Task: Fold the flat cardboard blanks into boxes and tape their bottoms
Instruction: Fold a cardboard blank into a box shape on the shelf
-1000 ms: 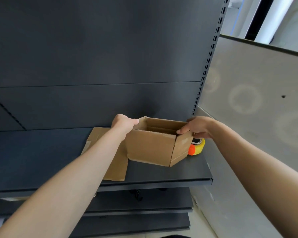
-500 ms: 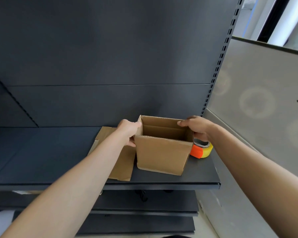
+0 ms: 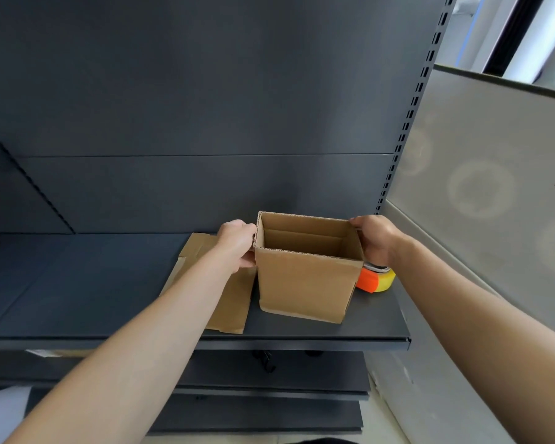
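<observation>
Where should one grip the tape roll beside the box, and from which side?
Grip the tape roll by its outer rim, coming from above and from the right. It lies flat on the shelf, and the box stands close on its left side, so probably only the right and front of the rim are free.

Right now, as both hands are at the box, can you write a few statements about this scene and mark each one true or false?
1. The box stands upright on the shelf with its top open. True.
2. The tape roll lies inside the box. False: it lies on the shelf, to the right of the box.
3. The left hand grips the box's left wall. True.
4. The right hand holds the tape roll. False: it grips the box's right wall.
5. A flat cardboard blank lies on the shelf left of the box. True.
</observation>
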Demonstrator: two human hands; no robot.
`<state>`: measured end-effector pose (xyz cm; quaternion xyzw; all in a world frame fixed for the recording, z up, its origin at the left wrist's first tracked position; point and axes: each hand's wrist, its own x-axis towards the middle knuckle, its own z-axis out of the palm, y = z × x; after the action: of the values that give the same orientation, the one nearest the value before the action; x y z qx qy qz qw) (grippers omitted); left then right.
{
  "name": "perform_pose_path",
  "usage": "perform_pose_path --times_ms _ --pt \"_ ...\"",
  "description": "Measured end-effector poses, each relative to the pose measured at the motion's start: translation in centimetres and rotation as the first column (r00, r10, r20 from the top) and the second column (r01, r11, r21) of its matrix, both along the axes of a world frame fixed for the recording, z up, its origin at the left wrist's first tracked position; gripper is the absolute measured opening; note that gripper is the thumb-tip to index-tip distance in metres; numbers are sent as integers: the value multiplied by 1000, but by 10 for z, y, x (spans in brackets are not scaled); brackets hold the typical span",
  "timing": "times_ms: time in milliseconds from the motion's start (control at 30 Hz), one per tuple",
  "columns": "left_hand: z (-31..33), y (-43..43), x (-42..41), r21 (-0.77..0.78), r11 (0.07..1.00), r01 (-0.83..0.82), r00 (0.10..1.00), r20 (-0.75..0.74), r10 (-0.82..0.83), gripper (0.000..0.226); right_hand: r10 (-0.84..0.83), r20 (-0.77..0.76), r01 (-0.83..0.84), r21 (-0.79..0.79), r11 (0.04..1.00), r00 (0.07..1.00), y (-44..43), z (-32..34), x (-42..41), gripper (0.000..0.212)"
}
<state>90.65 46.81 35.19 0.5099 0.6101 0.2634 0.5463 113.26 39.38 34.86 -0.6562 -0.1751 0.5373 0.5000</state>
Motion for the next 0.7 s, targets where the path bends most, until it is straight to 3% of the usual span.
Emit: perform_pose_path --times_ms 100,167,367,567,700 --pt "-6 3 -7 -47 999 14 999 45 -12 20 7 -43 -7 -1 1000 999 -3 -1 1 32" --pt "-7 3 -9 -56 998 24 994 109 -18 12 -4 -83 5 16 1000 997 -4 -6 4 35" --pt "-10 -2 -3 90 996 -17 978 209 -2 24 22 -187 -4 94 996 982 -9 -15 12 38" --pt "-14 -3 -13 58 992 115 951 282 -127 40 103 -204 -75 139 987 973 -11 -17 11 30" --pt "-14 4 -26 -31 949 313 878 390 -277 47 141 -159 -123 120 985 977 -7 -22 9 24"
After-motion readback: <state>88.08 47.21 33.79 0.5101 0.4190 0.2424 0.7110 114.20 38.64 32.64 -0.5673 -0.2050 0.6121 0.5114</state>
